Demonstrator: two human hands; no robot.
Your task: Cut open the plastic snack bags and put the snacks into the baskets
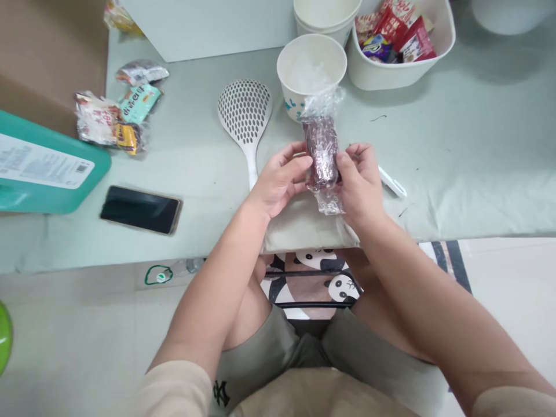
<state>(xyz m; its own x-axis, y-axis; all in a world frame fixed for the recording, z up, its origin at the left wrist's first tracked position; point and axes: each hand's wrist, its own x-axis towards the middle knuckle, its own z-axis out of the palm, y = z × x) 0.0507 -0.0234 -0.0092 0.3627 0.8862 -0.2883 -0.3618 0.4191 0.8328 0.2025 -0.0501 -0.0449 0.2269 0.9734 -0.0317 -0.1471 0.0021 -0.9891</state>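
A dark reddish-brown item in clear plastic wrap (322,152) is held upright between both hands, over the front part of the table. My left hand (284,176) grips its left edge with thumb and fingers. On its right edge, my right hand (358,179) pinches it the same way. The wrapper's loose upper end overlaps the front of a white paper cup (289,87) with blue writing, which has clear plastic inside. A white slotted skimmer (245,113) lies left of the hands. Partly behind my right hand is a white-handled tool (393,182).
A white tub (391,76) of wrapped snacks and stacked cups (325,14) stand at the back. Several snack packets (139,103), a black phone (141,209) and a green container (82,168) lie to the left. The table's front edge (217,246) is near my forearms.
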